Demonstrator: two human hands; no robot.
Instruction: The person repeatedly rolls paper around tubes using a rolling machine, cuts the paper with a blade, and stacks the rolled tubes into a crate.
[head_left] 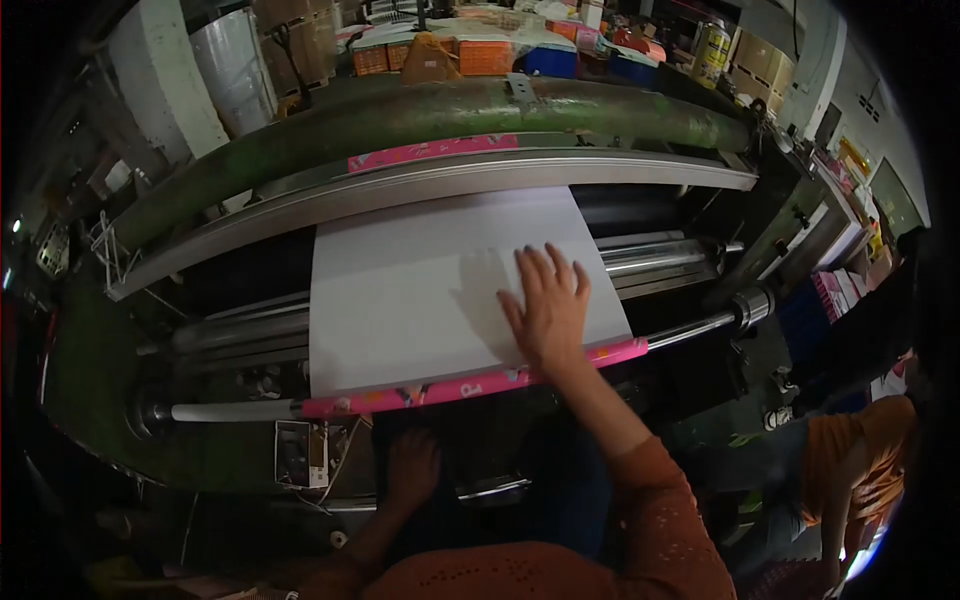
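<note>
A wide white sheet [420, 280] stretches across the machine, its near end wound onto a roll with a pink printed outer face [450, 390]. My right hand [552, 310] is over the right part of the sheet, fingers spread and pointing away from me, with a shadow falling on the white to its left. Nothing is held in it. Lower and in dim light, my left hand [412, 465] lies against my dark trousers, fingers loosely extended, with no object visible in it. It is just below the pink roll.
A metal bar [440, 185] and a green roller [430, 125] cross behind the sheet. A steel shaft [690, 330] carries the pink roll. Below it at left hangs a small box [302, 455]. A person in orange [860, 460] is at right. Crates [485, 57] stand at the back.
</note>
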